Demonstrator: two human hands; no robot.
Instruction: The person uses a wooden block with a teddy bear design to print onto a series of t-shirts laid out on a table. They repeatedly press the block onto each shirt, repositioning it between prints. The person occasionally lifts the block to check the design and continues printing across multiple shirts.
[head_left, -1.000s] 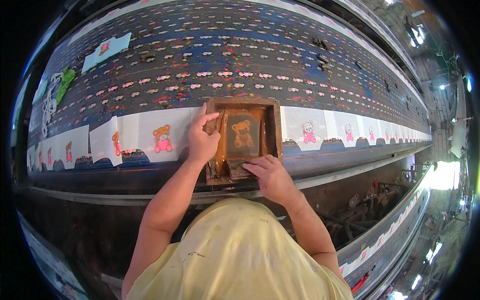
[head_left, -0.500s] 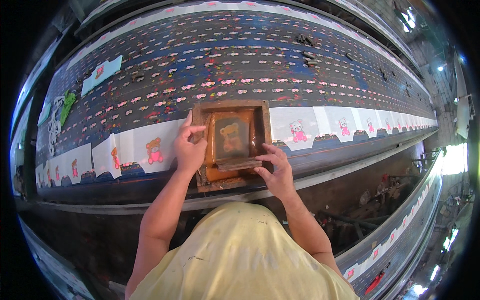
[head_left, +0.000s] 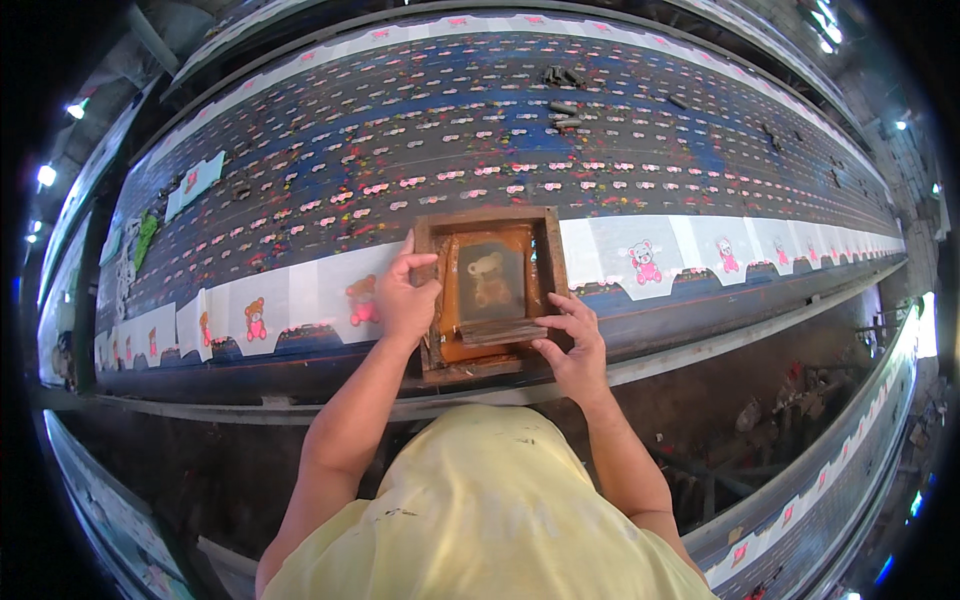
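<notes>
A wooden printing screen frame (head_left: 556,262), stained orange-brown, is over the row of white fabric pieces at the table's near edge. Through its mesh (head_left: 512,285) a teddy bear shape shows, pale at the head. My left hand (head_left: 408,300) is closed on the frame's left side. Inside the frame, near its front, lies a wooden squeegee (head_left: 485,334). My right hand (head_left: 575,345) pinches the squeegee's right end between thumb and fingers, beside the frame's right side. What lies under the frame is hidden.
Brown-and-pink bears (head_left: 255,318) mark the pieces on the left; white-and-pink bears (head_left: 643,262) mark those on the right. Dark rollers (head_left: 563,76) lie on the far part of the paint-spotted table. Folded light-blue fabric (head_left: 196,186) and green cloth (head_left: 146,236) lie far left.
My view has shifted, so the table prints sit further right. The frame has slid slightly left relative to the prints, and the bear's head in the mesh looks paler. Both hands keep their hold.
</notes>
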